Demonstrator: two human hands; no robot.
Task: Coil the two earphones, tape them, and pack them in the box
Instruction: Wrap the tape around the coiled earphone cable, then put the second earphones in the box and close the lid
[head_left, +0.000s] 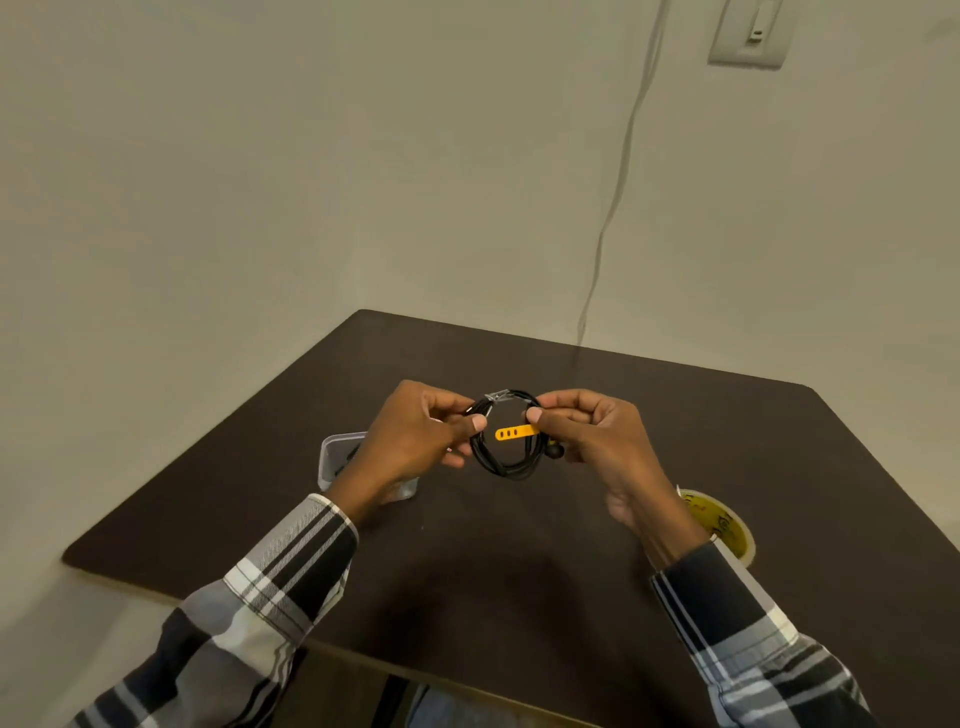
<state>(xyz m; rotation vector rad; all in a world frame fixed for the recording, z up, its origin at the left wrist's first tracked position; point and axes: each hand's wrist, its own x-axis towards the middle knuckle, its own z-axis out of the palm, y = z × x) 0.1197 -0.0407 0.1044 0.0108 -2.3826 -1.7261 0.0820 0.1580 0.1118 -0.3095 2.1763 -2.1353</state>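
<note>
Both hands hold 1 black earphone (506, 441) in the air above the dark counter (519, 571), wound into a neat round coil. The left hand (426, 436) pinches the coil's left side between thumb and fingers; the right hand (587, 431) pinches the right side, its thumb tip pressed by the root of an orange strap (514, 432) with 3 slots that sticks out across the middle of the ring. At the top of the coil sits a small glossy patch that looks like clear tape (498, 396) wrapped around the strands, though it is too small to be sure how well it is stuck. An earbud shows at the lower right of the coil, just beside the right fingers.

So for this earphone the coiling looks done and the taping is either done or being finished. Packing is still to come: the clear box (337, 457) stands on the counter, partly hidden behind the left wrist, with something dark inside it. That may be the other earphone already packed, but I cannot tell. No second earphone lies loose on the counter. The yellow tape roll (727, 525) rests on the counter near the right wrist, within easy reach if another strip is needed. My judgement is that the task is well past halfway, with the box step left for this coil.
</note>
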